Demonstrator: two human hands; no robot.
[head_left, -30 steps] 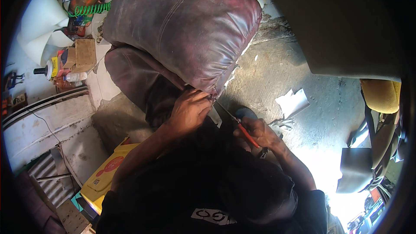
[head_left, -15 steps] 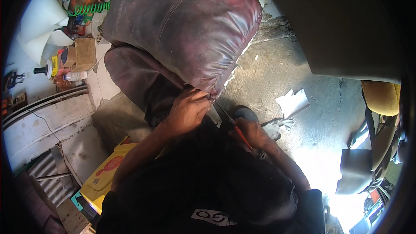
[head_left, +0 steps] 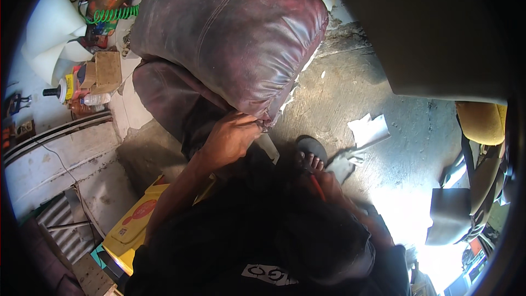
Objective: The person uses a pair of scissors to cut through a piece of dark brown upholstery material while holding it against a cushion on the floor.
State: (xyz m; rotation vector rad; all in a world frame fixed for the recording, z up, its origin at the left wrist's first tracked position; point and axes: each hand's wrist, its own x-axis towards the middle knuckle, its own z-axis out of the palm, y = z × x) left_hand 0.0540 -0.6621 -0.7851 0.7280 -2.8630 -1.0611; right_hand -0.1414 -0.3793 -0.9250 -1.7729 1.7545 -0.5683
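Observation:
A dark maroon leather cushion (head_left: pixel 241 33) with a stitched seam fills the upper middle. At its lower corner my left hand (head_left: pixel 233 138) is closed, its fingers pinching the gathered edge of the cover. My right hand (head_left: pixel 332 186) is low and close to my body, partly dark in shadow. It is closed around a red-handled tool (head_left: pixel 317 186), whose thin metal end is hard to see here. Below my left fingers a pale flat strip (head_left: pixel 267 148) sticks out. Under the cushion lies another maroon padded part (head_left: pixel 164 87).
A sandalled foot (head_left: pixel 312 153) stands on the concrete floor, beside a grey cloth (head_left: pixel 344 165) and white scraps (head_left: pixel 368 130). On the left are a yellow box (head_left: pixel 129 227), a wooden block (head_left: pixel 108 71) and a green coiled hose (head_left: pixel 115 13). A large dark panel (head_left: pixel 438 33) hangs upper right.
My right hand has drawn the red-handled tool back from the cushion corner toward my body, uncovering the foot. My left hand has shifted slightly left and keeps its pinch on the cover.

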